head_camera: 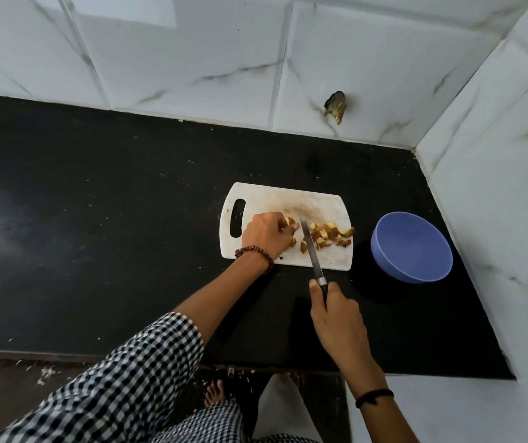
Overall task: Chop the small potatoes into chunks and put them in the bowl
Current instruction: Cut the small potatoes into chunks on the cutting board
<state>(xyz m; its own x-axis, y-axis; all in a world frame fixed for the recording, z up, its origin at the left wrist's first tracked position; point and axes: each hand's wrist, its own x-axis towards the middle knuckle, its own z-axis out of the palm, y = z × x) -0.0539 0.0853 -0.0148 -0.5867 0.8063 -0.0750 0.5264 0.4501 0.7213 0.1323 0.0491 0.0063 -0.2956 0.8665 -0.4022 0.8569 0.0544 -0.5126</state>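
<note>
Chopping underway on the black table [128, 235], bowl [411, 247] empty.

On the white board [288, 199] your left hand [267, 233] pins a potato [289, 221]; your right hand [336, 311] grips the knife [312, 251], chunks [329, 236] beside. Next, likely press down clear of fingertips.

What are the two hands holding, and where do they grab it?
The right hand holds the knife by its black handle. The left hand pins a potato piece on the cutting board with its fingertips.

Blue bowl [412, 247], white cutting board [269, 199], black countertop [112, 219], checked sleeve [134, 372].
</note>
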